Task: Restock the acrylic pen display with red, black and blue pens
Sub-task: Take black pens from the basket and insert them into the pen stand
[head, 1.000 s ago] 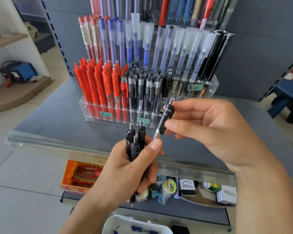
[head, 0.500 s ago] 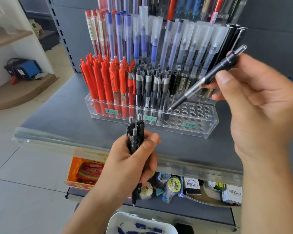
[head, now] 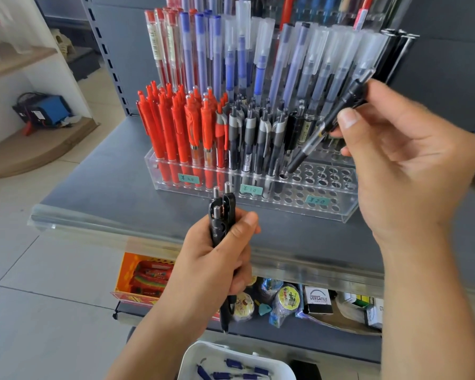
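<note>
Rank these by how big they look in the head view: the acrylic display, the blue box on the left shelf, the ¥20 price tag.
1. acrylic display, by far the largest.
2. blue box; it sits farther away, so true size is unsure.
3. ¥20 price tag, smallest.

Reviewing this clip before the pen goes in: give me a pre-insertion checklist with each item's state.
1. Right hand pinches the black pen: ok.
2. Tip at an empty hole in the acrylic display: ok.
3. Pen upright for insertion: not ok, tilted.
4. Hole beside the other black pens: ok.
5. Left hand grips the spare pens: ok.
6. Tip already inside the hole: cannot tell.
</note>
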The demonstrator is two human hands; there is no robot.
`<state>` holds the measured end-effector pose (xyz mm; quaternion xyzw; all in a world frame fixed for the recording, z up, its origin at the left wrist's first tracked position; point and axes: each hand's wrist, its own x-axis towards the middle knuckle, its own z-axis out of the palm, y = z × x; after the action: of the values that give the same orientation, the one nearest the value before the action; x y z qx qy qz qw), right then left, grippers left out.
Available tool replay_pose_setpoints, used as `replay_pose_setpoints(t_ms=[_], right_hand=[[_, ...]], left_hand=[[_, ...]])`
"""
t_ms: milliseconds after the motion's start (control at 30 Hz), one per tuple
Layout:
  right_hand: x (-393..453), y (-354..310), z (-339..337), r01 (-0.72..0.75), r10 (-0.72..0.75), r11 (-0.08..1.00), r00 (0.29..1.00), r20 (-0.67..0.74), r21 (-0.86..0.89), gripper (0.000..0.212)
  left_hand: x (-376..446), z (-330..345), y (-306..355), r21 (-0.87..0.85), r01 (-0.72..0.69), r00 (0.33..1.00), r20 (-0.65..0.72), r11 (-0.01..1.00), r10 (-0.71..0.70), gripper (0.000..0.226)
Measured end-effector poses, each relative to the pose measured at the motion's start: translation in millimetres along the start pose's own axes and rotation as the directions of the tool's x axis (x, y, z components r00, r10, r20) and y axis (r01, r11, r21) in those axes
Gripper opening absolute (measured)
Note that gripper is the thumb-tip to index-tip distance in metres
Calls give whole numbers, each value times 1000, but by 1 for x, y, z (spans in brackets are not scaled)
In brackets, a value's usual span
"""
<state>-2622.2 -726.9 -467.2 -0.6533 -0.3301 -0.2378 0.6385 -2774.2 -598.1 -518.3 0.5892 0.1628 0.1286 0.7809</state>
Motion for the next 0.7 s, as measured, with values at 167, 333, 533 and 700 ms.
replay_pose_setpoints(t_ms=[167,333,533,700], right_hand=[[-2,1,9,47,-45,997,999,26,-66,32],[-2,1,15,46,-40,996,997,65,-79,30],[-5,2,18,-27,44,989,992,116,-143,27],[-7,0,19,-99,119,981,986,115,-168,27]], left_hand=[[0,-2,-1,-10,3,1000,4,1000,-3,25],[-1,-4,0,-10,-12,1000,-21,1000,11,26],[0,-4,1,-2,-8,1000,-28,1000,7,25],[-1,-5,2,-13,-6,1000,-28,1000,6,25]])
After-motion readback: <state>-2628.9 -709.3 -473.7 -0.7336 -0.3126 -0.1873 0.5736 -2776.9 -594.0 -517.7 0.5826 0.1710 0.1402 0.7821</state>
